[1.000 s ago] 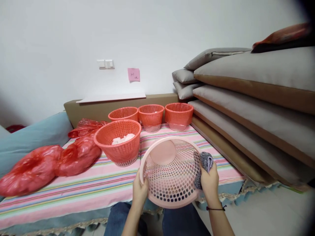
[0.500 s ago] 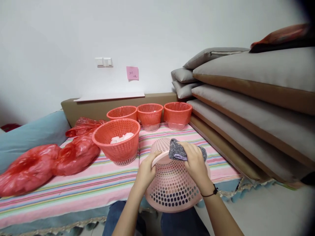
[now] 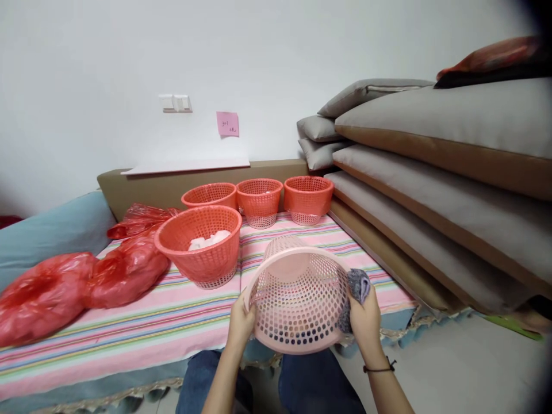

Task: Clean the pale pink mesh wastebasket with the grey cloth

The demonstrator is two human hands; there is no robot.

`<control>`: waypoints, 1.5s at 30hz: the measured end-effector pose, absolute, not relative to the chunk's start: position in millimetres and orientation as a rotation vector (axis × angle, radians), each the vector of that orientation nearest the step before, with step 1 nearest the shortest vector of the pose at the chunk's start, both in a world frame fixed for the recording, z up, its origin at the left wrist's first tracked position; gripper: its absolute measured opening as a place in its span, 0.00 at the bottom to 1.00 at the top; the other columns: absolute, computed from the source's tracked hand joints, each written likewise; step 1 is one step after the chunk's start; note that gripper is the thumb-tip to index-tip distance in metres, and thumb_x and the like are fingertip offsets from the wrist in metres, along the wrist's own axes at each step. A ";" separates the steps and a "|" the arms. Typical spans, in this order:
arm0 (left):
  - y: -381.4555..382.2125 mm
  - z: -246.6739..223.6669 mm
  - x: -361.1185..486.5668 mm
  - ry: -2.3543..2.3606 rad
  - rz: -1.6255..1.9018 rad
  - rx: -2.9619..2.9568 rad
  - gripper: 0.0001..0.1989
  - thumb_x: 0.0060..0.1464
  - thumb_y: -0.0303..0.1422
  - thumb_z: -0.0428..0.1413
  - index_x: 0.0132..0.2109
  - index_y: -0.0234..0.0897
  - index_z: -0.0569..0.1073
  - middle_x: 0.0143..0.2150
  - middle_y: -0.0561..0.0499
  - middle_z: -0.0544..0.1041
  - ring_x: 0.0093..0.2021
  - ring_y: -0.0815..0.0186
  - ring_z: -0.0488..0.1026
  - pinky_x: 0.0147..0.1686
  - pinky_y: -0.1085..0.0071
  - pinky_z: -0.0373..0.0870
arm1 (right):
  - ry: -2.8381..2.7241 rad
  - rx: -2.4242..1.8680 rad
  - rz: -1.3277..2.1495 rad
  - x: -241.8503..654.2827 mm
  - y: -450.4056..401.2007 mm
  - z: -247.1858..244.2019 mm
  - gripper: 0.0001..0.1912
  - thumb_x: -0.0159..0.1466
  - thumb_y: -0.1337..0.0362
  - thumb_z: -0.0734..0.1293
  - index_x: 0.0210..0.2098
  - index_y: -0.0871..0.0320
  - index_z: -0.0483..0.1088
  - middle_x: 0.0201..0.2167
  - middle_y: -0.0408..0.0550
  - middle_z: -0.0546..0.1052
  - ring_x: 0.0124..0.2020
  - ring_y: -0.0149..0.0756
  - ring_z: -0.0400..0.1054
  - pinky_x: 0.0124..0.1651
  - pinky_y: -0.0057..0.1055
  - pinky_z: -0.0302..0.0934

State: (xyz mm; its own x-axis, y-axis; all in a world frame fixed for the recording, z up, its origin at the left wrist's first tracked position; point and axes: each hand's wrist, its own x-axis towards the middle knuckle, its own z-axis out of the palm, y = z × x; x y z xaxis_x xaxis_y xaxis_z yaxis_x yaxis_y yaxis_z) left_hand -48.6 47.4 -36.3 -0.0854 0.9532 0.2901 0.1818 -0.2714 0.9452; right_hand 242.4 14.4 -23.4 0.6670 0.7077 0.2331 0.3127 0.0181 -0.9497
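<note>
Bags (image 3: 45, 290) left, cushions (image 3: 435, 169) right — baskets (image 3: 297, 307) between

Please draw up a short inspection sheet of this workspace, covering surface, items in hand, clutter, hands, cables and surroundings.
Surface: striped cloth, partly covered.
Items in hand: pale pink basket, tilted, opening toward the wearer; grey cloth at its right rim.
Clutter: front red basket with white contents; three more red baskets behind; shiny red plastic at left.
Hands: left hand grips the basket's left rim; right hand holds the cloth.
Cables: nothing seen.
Surroundings: grey cushions stacked at right; pink note and switches on the wall.
</note>
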 end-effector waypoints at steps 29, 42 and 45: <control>49.8 -57.6 -34.6 1.348 1.594 1.310 0.27 0.49 0.37 0.58 0.57 0.33 0.71 0.58 0.38 0.75 0.61 0.53 0.70 0.62 0.56 0.62 | -0.660 -1.365 0.552 237.8 38.1 -53.8 0.37 0.53 0.48 0.67 0.56 0.61 0.63 0.52 0.57 0.73 0.51 0.46 0.69 0.57 0.42 0.59; 39.0 81.2 -27.6 1.440 0.941 2.229 0.37 0.41 0.14 0.44 0.58 0.37 0.72 0.57 0.43 0.76 0.58 0.59 0.73 0.56 0.64 0.67 | -1.883 -1.257 -0.116 194.2 53.0 80.5 0.29 0.55 0.75 0.57 0.55 0.58 0.67 0.52 0.53 0.74 0.52 0.47 0.63 0.55 0.44 0.56; 34.9 88.2 -21.8 1.459 0.900 2.268 0.38 0.42 0.14 0.44 0.60 0.39 0.70 0.59 0.44 0.75 0.57 0.58 0.73 0.55 0.64 0.68 | -2.024 -1.166 -0.158 181.5 49.3 92.1 0.30 0.56 0.77 0.56 0.56 0.58 0.66 0.53 0.53 0.73 0.52 0.46 0.63 0.55 0.43 0.56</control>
